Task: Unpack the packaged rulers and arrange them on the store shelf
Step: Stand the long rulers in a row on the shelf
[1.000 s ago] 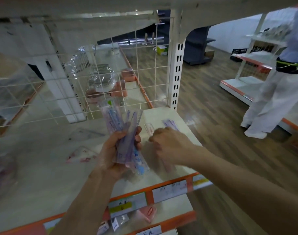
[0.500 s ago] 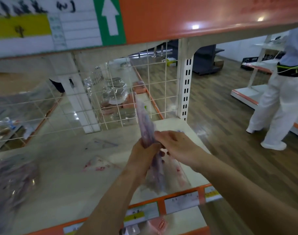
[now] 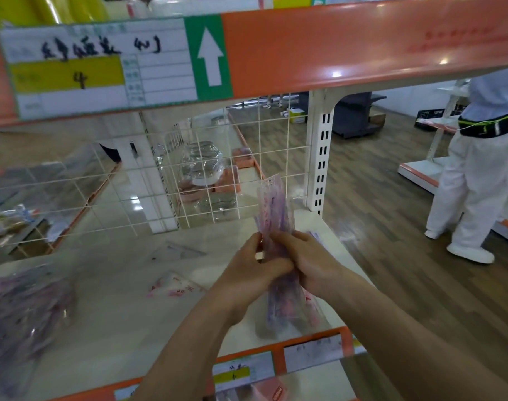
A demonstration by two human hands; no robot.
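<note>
At the far left a blurred bag (image 3: 24, 308) of purple-printed rulers lies on the shelf (image 3: 116, 328). Above it, on the orange edge of the upper shelf, sits a white and yellow label (image 3: 73, 70) with handwriting, and beside that a green arrow (image 3: 209, 56) pointing up. A white wire grid (image 3: 108, 198) forms the back of the shelf. Further right a clear set square (image 3: 180, 251) lies flat near the grid, and nearer the front lies a flat clear wrapper (image 3: 174, 287) with red print. The left hand (image 3: 252, 270) has its fingers curled round a pack (image 3: 274, 204) of purple rulers, gripping its lower middle. The pack stands almost upright over the right front part of the shelf, its top reaching up in front of the grid. The right hand (image 3: 310, 261) grips the same pack from the other side, fingers wrapped over it and touching the left hand. Below both hands more clear wrapping hangs down to the shelf's front edge. Right of the pack rises a slotted white post (image 3: 320, 157). At the far right a person (image 3: 478, 183) in white stands on the wooden floor.
</note>
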